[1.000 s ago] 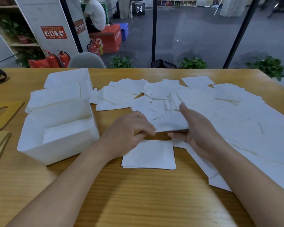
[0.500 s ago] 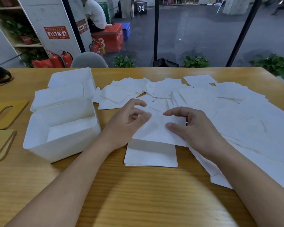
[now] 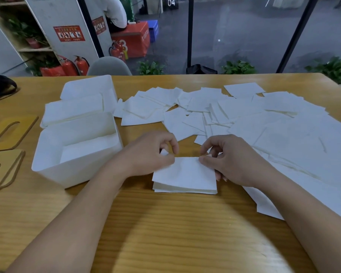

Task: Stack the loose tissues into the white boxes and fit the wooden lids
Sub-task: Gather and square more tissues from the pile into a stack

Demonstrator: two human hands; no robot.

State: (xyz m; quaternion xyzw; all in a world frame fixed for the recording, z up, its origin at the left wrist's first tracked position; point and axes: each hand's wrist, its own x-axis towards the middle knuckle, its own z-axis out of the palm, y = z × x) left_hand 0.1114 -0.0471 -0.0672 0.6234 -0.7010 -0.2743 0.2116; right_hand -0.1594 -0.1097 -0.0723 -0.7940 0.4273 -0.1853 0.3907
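Left hand: the left hand (image 3: 152,154) rests on the far left corner of a small stack of tissues (image 3: 185,176); its curled fingers pinch the top sheet's corner
Right hand: the right hand (image 3: 230,160) mirrors it at the far right corner; thumb and forefinger pinch the sheet, the other fingers lie down the stack's right edge
Stack: lies on the wooden table (image 3: 165,233) directly between the two hands, squared up, its long side running left to right
Nearest box: an open white box (image 3: 53,164) stands just beside the left forearm, to the left of the stack; a layer of tissues already lies inside; I judge the left hand the nearer one for carrying the stack over
Second box: behind the first (image 3: 87,91), tissues heaped in front of it
Loose tissues: spread (image 3: 215,109) beyond and right of the hands
Lids: two wooden lids (image 3: 10,131) at the left edge, not fitted
Hard to tell: how many sheets the stack holds; the near lid is cut off by the frame
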